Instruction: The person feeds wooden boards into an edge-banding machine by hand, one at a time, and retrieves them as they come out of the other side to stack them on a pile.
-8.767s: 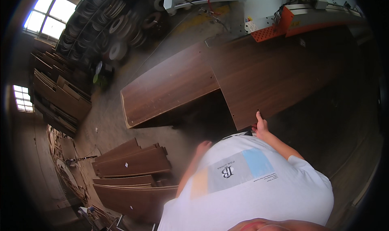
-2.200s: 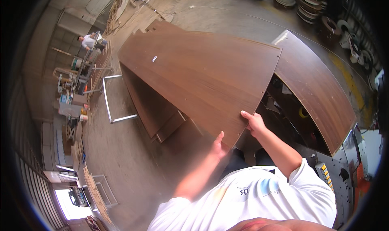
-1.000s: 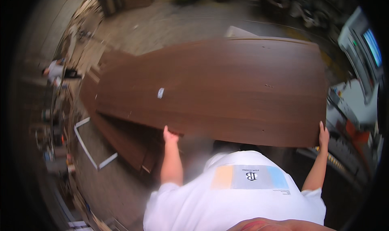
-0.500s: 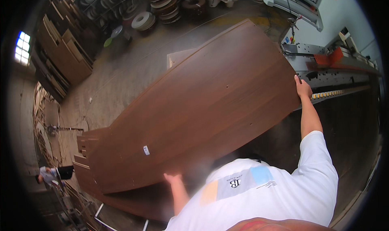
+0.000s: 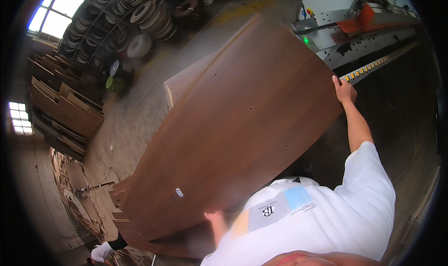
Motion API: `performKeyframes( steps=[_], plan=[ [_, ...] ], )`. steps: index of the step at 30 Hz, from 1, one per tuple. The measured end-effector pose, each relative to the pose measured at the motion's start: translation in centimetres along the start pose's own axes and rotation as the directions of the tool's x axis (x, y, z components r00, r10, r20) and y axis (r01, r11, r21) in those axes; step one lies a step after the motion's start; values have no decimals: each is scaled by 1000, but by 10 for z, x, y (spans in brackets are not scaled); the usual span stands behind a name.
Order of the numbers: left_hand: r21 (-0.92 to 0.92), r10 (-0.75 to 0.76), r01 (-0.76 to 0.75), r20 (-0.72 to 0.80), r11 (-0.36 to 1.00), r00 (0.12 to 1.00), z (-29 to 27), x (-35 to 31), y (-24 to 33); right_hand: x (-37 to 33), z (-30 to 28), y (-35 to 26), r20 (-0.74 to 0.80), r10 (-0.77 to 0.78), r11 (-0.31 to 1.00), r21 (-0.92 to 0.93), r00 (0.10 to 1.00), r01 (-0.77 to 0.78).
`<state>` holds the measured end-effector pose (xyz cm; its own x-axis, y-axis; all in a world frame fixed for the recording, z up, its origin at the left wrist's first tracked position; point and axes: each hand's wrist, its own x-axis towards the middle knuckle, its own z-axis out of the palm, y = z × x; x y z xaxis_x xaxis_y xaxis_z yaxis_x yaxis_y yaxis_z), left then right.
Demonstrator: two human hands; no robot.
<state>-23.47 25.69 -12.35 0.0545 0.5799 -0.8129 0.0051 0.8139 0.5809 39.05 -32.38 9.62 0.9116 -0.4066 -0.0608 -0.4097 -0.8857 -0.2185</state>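
A large dark-brown wood-grain panel (image 5: 233,112) lies slanted across the view, with a small white label (image 5: 179,192) and a few small holes in its face. My right hand (image 5: 344,89) is closed over its right end, beside the machine. At the near long edge is my left hand (image 5: 215,216), its thumb by the edge and its other fingers mostly hidden; it appears to hold the panel there. Beneath the left end, more brown panels (image 5: 120,215) are stacked. Another board (image 5: 173,89) shows past the far edge.
A machine (image 5: 354,33) with an orange guard and a track of yellow blocks (image 5: 366,71) stands at the upper right. Reels of edging strip (image 5: 148,15) fill a rack at the back. Boards (image 5: 65,105) lean at the left. Another person (image 5: 103,252) is at the lower left.
The view has turned, so the panel slants more steeply and the machine sits higher. My hands keep their places on the panel. The other person now appears lower in the view.
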Motion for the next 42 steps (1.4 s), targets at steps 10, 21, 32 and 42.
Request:
performKeyframes(
  steps=[10, 21, 32, 42],
  plan=[
    [398, 140, -282, 348, 873, 927, -1, -67, -5, -30, -29, 92, -23, 119, 991, -65, 993, -120],
    [511, 169, -308, 302, 802, 938, 10, -76, 1, -48, -33, 152, -15, 204, 977, -58, 979, -204],
    [502, 157, -349, 386, 791, 909, 21, -99, 3, -38, -37, 191, 113, 317, 947, -80, 942, -310],
    [786, 132, -458, 550, -416, 825, 109, -224, -24, 29, -20, 260, 41, 313, 949, -53, 949, -310]
  ],
)
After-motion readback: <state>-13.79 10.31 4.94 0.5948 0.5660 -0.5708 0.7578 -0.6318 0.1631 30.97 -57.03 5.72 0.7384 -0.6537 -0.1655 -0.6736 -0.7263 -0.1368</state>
